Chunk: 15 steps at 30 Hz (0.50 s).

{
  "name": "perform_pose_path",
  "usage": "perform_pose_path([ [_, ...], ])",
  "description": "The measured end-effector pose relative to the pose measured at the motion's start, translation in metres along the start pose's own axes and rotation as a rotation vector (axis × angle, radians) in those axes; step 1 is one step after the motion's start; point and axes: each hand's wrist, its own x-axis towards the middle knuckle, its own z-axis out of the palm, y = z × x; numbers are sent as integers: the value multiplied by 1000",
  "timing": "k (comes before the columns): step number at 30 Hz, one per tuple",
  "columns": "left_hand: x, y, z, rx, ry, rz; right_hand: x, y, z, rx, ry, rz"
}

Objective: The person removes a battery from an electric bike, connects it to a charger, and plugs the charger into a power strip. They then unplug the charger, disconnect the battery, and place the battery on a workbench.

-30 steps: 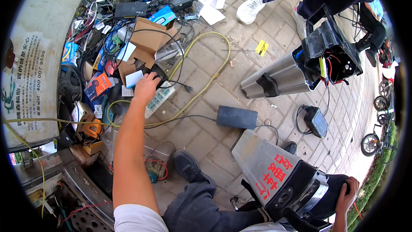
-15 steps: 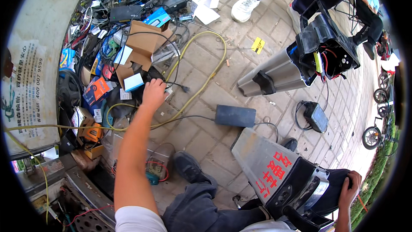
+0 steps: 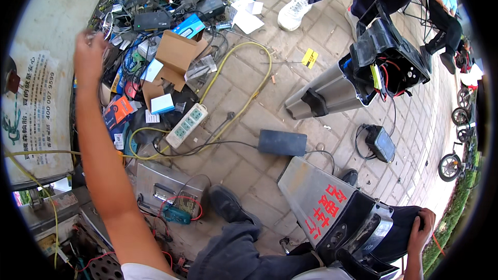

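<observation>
My left hand [image 3: 91, 58] is raised over the left edge of a heap of electrical parts, beside a pale panel; motion smears its fingers. My right hand [image 3: 422, 229] rests on my right knee, thumb and fingers apart, holding nothing. Between my legs stands a silver battery case [image 3: 319, 194] with red handwriting and a black end. On the paving before it lies a black power adapter [image 3: 281, 142] with cords at both ends. Its plug [image 3: 229, 116] lies loose near a white power strip [image 3: 188, 126] with green sockets and a yellow cord.
A second silver battery case [image 3: 332, 91] leans with its black end open and wires showing. Near it sits a small black box [image 3: 381, 142] on a cable. Open cardboard box [image 3: 176, 54], metal box [image 3: 168, 189] and teal tool [image 3: 176, 213] are leftward. Another person's white shoe [image 3: 294, 13] stands ahead.
My left hand has swung up and left, away from the power strip to the heap's far-left edge. The strip and metal box, covered by my arm before, now show. My right hand stays put.
</observation>
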Motion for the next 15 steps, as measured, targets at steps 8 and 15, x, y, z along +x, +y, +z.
perform_pose_path([
  [8,-182,-9,151,255,-790,180,-2,-6,-2,-22,60,-16],
  [15,-304,-45,266,560,-895,16,8,-25,1,-19,55,-67],
])
